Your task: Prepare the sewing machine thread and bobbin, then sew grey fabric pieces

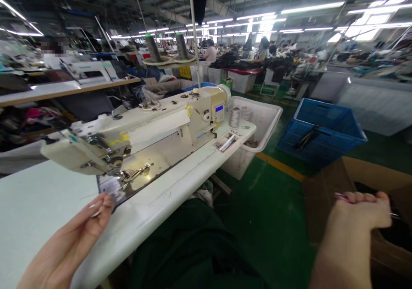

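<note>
Machine (196,126) ahead, hands well apart

I have the sewing machine on a pale surface (41,199), its needle end toward my left and its small display (219,109) lit blue. My left hand (101,207) is just beside the needle end, fingers curled and pinched together; a slim pale item (95,212) shows between them, too small for me to identify. Far to the right, my right hand (360,207) is closed in a fist, with a pinkish tip (341,197) poking out on one side and a thin metallic tip (394,215) on the other. I see it in front of an open carton (380,169), near a blue crate (334,142). A grey thread cone (235,117) stands upright near the far end of the surface.
</note>
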